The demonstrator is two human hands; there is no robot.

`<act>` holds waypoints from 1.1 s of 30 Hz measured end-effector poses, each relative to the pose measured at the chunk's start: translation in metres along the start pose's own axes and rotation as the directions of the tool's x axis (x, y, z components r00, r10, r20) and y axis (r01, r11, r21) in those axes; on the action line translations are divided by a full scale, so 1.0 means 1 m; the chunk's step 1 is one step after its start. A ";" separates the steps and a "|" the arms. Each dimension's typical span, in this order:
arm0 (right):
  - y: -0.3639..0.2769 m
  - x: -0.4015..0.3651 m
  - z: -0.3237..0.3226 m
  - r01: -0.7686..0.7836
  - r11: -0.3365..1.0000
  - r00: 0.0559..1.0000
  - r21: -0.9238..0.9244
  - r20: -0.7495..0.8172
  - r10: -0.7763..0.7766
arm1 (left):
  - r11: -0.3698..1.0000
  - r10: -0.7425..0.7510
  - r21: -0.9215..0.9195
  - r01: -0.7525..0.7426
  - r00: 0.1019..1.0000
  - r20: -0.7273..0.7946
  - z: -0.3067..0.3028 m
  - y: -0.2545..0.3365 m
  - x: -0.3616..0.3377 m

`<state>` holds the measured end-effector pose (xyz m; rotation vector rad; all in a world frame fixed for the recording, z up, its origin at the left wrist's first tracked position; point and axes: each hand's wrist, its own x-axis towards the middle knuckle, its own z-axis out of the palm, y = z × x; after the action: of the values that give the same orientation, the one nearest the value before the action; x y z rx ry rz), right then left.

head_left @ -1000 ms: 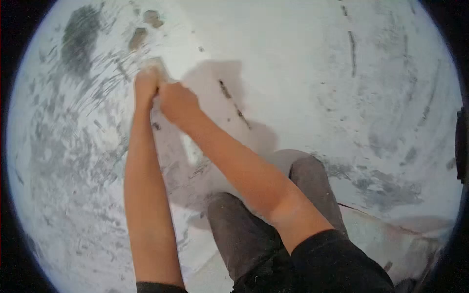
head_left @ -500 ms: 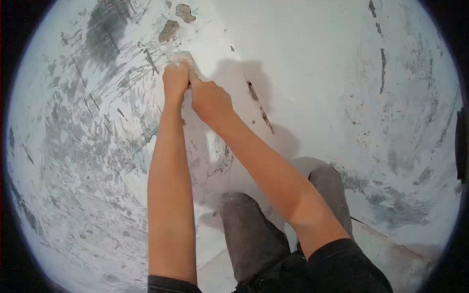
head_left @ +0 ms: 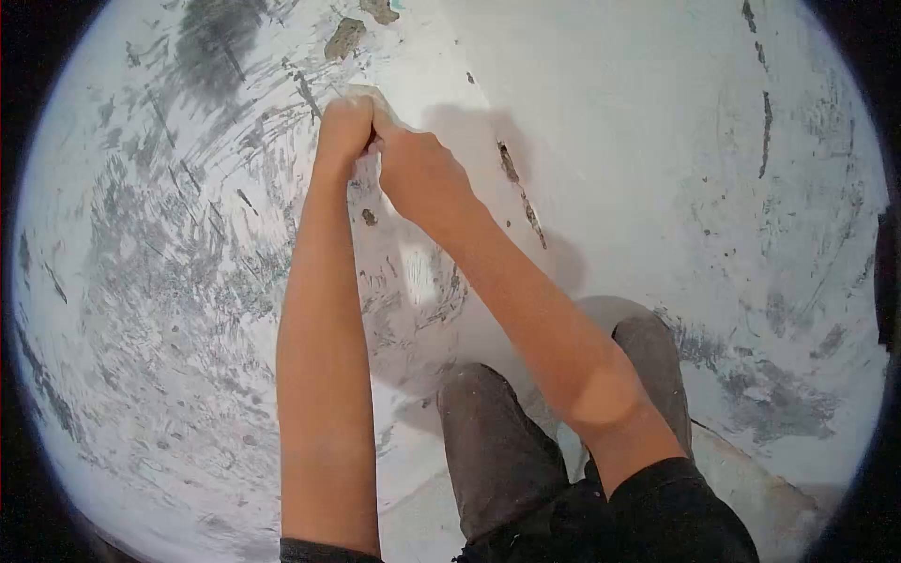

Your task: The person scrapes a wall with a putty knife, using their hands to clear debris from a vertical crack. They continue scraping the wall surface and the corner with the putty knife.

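My left hand [head_left: 345,124] is closed near the top of the view, up against the white wall [head_left: 601,113]. Right beside it, my right hand [head_left: 420,174] is closed too, with a finger reaching toward the left one. Both hands grip one scraper [head_left: 372,92], of which only a pale, flat edge shows beyond the fingers. Its handle is hidden inside the hands. Around them the wall surface is streaked with grey scrape marks.
Above the hands are chipped grey-brown patches [head_left: 344,39]. A broken crack [head_left: 522,192] runs down to their right, and a dark line [head_left: 766,131] lies farther right. My grey-trousered knees [head_left: 497,441] are bent below. A floor edge [head_left: 741,455] shows at lower right.
Both hands and the scraper have shifted slightly up along the wall, and less of the blade shows. The view has moved a little, so the wall marks sit farther right and higher.
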<state>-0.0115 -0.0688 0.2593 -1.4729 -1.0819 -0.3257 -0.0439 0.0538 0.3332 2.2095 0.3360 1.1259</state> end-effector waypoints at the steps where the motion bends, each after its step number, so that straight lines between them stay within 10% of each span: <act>1: 0.000 0.000 0.002 0.013 0.998 1.000 -0.054 0.014 -0.012 | 1.000 0.000 -0.003 0.000 1.000 -0.003 0.000 -0.002 0.001; 4: -0.001 -0.003 0.005 0.007 0.991 0.999 -0.137 0.044 -0.001 | 0.995 -0.078 0.041 0.087 0.980 -0.185 0.003 -0.010 -0.002; 26: 0.015 -0.003 0.004 0.047 0.999 0.999 0.002 0.019 -0.047 | 0.985 0.106 0.152 -0.076 0.975 -0.197 0.012 -0.011 0.011; 29: 0.025 -0.025 -0.018 0.070 0.993 0.995 0.097 0.063 -0.076 | 0.989 0.126 0.116 -0.096 0.951 -0.283 0.025 -0.006 -0.025; 33: 0.089 -0.134 -0.034 -0.011 0.919 0.989 0.394 0.137 -0.047 | 0.942 -0.069 -0.332 0.056 0.997 -0.029 0.069 -0.030 -0.140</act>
<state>-0.0014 -0.1424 0.1122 -1.1369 -1.1975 -0.0073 -0.0711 -0.0192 0.1949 1.8708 0.2135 1.1048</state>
